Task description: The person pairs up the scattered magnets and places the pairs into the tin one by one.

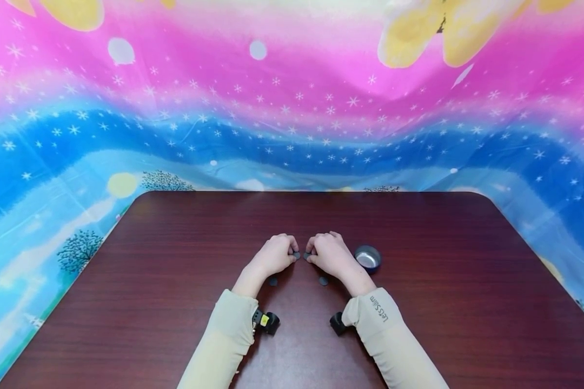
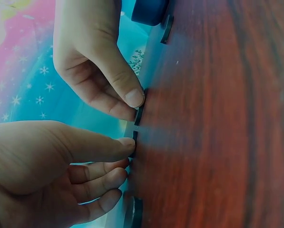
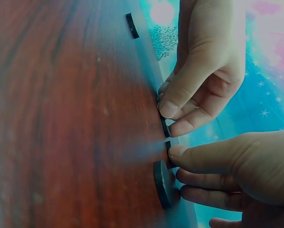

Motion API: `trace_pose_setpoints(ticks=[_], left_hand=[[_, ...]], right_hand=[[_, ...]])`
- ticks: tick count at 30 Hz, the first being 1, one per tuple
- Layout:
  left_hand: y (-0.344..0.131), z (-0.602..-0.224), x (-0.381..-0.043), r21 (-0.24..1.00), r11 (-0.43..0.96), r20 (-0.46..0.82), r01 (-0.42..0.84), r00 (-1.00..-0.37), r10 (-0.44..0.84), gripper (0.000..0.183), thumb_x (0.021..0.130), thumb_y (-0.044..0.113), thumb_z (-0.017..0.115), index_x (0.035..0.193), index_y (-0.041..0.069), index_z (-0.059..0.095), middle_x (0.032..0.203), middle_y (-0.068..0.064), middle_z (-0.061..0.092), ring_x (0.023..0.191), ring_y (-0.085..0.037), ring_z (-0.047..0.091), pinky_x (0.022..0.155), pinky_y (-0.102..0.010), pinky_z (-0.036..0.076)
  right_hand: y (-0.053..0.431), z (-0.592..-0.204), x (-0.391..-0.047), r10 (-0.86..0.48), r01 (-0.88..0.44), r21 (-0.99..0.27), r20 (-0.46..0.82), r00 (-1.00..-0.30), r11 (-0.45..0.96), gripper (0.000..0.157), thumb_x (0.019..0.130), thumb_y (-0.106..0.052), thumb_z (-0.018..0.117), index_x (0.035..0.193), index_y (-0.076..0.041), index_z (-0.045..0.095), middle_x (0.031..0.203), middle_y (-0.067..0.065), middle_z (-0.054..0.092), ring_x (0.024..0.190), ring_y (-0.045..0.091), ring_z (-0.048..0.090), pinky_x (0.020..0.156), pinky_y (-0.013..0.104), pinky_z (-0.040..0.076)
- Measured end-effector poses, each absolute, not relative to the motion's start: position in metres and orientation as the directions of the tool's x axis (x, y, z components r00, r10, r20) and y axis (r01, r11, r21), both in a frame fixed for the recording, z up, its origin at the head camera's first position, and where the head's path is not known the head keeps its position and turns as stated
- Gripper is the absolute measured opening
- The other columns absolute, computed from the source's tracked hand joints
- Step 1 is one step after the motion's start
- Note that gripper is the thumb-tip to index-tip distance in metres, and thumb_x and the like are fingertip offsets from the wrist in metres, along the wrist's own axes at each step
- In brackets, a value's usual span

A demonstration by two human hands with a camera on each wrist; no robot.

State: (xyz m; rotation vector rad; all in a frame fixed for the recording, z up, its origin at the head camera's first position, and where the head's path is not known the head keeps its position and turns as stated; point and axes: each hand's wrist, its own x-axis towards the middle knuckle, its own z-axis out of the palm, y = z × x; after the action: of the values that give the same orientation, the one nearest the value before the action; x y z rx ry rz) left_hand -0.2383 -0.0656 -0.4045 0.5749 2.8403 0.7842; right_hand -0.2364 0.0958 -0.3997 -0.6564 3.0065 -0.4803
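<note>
my left hand (image 1: 276,255) pinches one dark disc (image 1: 297,255), my right hand (image 1: 331,254) another disc (image 1: 306,256), edges facing across a narrow gap!

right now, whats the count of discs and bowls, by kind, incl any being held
Dark round discs: 4
Metal bowl: 1
Total: 5
</note>
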Motion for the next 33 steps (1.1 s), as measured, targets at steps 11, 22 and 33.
trace_pose_setpoints(ticks=[11,22,33], left_hand=[[-0.0643,-0.4079,-0.2388,0.51,0.787,-0.018,0.347,-0.911,0.413,0.005,0.083,0.009,0.063,0.088,0.009,0.061,0.083,-0.002,0.053,0.072,-0.013,0.051,0.067,-0.025,0.044],[-0.0635,-0.4065,-0.24,0.497,0.789,-0.007,0.361,-0.907,0.42,0.006,0.083,0.009,0.064,0.088,0.009,0.062,0.083,-0.003,0.054,0.071,-0.012,0.051,0.066,-0.025,0.044],[-0.0666,-0.4054,-0.238,0.532,0.768,-0.004,0.357,-0.906,0.423,0.008,0.083,0.009,0.064,0.09,0.009,0.061,0.085,-0.004,0.055,0.07,-0.012,0.051,0.066,-0.025,0.044]], right_hand=[[0.0945,-0.4027,-0.2376,-0.408,-0.401,-0.308,0.043,-0.912,0.863,0.008,0.077,-0.02,0.071,0.082,-0.016,0.066,0.069,-0.006,0.056,0.076,0.015,0.056,0.103,0.05,0.026],[0.0942,-0.402,-0.2383,-0.408,-0.401,-0.299,0.043,-0.912,0.866,0.008,0.078,-0.019,0.071,0.083,-0.016,0.066,0.072,-0.005,0.057,0.077,0.016,0.056,0.103,0.049,0.027],[0.0957,-0.4,-0.2369,-0.404,-0.39,-0.328,0.028,-0.914,0.86,0.013,0.079,-0.019,0.07,0.09,-0.013,0.066,0.071,-0.005,0.056,0.074,0.014,0.055,0.103,0.049,0.026]])
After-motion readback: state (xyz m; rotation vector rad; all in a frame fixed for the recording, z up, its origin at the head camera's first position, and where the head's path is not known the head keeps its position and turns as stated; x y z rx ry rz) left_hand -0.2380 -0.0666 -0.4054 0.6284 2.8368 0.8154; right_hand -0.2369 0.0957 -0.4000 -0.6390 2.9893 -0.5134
